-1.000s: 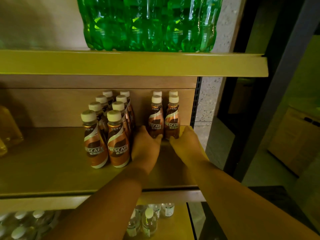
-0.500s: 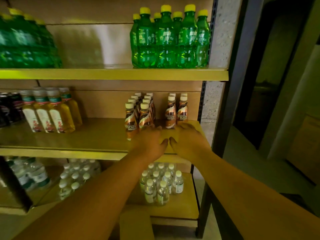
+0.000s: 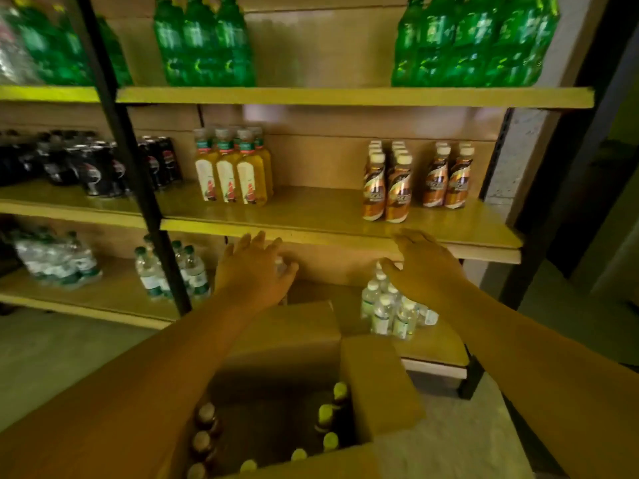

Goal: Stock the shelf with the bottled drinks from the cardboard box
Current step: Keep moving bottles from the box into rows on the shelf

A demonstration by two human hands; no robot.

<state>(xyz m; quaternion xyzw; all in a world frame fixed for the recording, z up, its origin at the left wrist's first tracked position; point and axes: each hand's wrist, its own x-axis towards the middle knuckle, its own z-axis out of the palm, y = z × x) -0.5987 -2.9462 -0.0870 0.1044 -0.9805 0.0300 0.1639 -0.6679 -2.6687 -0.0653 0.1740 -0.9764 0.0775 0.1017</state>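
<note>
Left hand (image 3: pixel 254 271) and right hand (image 3: pixel 423 267) both empty, fingers spread, held out before the middle shelf's (image 3: pixel 332 224) edge. Coffee bottles (image 3: pixel 415 181) standing just above the right hand — more capped bottles (image 3: pixel 326 418) below both hands, inside the open cardboard box (image 3: pixel 378 385).

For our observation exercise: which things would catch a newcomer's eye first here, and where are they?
Bright green plastic bottles crowd the top shelf. On the middle shelf's right stand brown coffee bottles with cream caps. Two bare hands, left hand and right hand, hang empty above an open cardboard box.
</note>
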